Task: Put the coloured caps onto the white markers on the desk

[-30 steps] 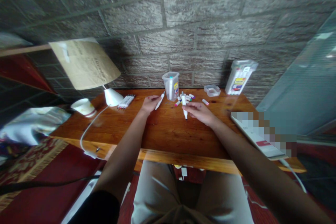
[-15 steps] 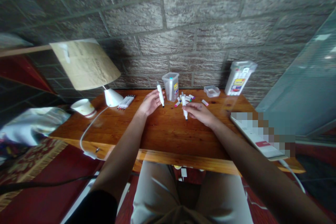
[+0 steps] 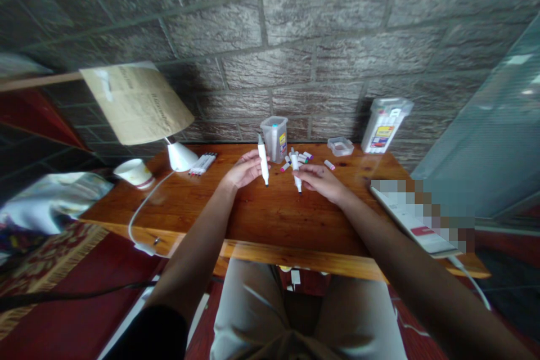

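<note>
My left hand [image 3: 247,169] is closed on a white marker [image 3: 264,163], held nearly upright with its grey end up and dark end down. To the right, my right hand [image 3: 318,178] pinches a second white marker [image 3: 296,171], also roughly upright, its dark tip pointing down. Behind and between the hands stands a clear plastic box [image 3: 270,138] with a blue-ended marker in it. Several loose marker caps [image 3: 302,160] with coloured ends lie on the wooden table [image 3: 287,225] just beyond my right hand. One pink-ended cap [image 3: 329,165] sits apart.
At the back right are a clear lid [image 3: 340,147] and a box full of markers [image 3: 385,126]. A lamp [image 3: 179,156], a row of pens [image 3: 203,163] and a paper cup [image 3: 134,173] stand on the left. A laptop [image 3: 415,222] lies at the right edge.
My left hand has moved slightly right and down, bringing its marker nearer to the other one. My right hand and its marker have barely shifted.
</note>
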`<state>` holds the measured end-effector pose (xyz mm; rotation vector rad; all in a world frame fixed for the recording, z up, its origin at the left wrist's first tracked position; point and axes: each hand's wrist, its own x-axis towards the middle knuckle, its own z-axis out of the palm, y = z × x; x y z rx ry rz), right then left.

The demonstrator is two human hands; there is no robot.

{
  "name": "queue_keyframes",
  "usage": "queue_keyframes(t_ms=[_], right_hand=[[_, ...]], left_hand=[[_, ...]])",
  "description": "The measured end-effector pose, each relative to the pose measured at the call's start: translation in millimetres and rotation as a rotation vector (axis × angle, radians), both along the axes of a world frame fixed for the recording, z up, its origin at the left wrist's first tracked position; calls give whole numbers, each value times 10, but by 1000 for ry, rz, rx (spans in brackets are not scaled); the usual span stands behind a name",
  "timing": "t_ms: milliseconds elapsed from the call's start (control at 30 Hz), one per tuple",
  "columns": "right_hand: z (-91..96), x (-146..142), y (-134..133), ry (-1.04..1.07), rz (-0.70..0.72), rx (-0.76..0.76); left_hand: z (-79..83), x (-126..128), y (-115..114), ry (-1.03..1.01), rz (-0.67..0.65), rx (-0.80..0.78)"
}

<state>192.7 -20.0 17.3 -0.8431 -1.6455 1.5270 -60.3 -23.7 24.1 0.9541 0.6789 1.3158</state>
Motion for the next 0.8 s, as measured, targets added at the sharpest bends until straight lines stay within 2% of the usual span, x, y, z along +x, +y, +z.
queue_keyframes(t_ms=[367, 633, 800], right_hand=[[3, 10, -22, 46, 75, 27], [27, 4, -56, 59, 136, 76], [0, 11, -41, 82, 169, 96]], left_hand=[[-49, 10, 13, 91, -51, -32], [-89, 196, 6, 170, -188, 17], [-110, 271, -3, 189, -223, 31]])
